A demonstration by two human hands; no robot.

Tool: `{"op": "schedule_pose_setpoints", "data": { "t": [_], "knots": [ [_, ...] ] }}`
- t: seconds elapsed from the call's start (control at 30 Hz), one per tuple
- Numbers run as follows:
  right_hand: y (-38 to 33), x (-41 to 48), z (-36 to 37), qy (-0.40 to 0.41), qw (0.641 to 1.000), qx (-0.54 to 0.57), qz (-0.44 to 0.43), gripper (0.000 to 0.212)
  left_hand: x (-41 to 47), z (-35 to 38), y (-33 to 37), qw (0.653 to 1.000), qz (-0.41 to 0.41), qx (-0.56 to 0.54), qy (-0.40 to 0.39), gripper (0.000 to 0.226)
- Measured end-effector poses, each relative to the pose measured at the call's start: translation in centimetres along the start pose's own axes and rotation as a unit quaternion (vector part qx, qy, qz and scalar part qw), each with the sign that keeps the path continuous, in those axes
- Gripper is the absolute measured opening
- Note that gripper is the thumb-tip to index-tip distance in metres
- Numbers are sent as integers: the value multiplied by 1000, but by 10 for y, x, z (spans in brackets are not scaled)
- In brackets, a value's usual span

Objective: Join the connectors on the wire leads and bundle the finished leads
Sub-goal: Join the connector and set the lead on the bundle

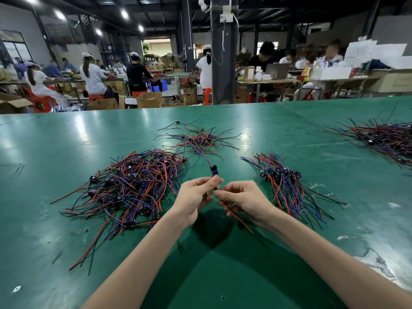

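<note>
Head view is showing the left hand pinching a connector upright over the table, its wires running toward the far edge, while the right hand, just beside it, is pinching a red lead trailing toward the near edge.

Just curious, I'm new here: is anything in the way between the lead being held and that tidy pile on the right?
Nothing visible does. The left hand and right hand hold the lead above the table, and only bare table lies between it and the tidy pile.
</note>
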State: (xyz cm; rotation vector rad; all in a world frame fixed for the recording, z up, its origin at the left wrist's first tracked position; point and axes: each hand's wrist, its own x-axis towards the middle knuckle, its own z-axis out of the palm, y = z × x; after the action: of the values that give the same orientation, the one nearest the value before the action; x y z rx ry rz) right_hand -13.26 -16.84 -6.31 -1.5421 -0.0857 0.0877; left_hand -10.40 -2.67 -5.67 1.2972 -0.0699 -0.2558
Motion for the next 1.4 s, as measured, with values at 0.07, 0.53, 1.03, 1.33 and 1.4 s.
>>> {"op": "schedule_pose_setpoints", "data": {
  "t": [0.07,0.53,1.03,1.33,1.4],
  "knots": [
    [-1,0,-1,-3,1000,-10,-3,9,1,2,-2,1000,13,-2,5,17],
    [-7,-5,16,-30,998,5,46,16,5,0,-9,975,169,59,132,7],
    [2,0,17,-37,985,-167,31,25,9,1,-16,979,150,61,123,12],
    [8,1,17,-31,979,-201,-8,15,13,-3,-13,979,144,29,142,13],
    [7,0,16,-29,974,-223,-10,15,14,-4,-12,979,143,22,143,13]
  ]
}}
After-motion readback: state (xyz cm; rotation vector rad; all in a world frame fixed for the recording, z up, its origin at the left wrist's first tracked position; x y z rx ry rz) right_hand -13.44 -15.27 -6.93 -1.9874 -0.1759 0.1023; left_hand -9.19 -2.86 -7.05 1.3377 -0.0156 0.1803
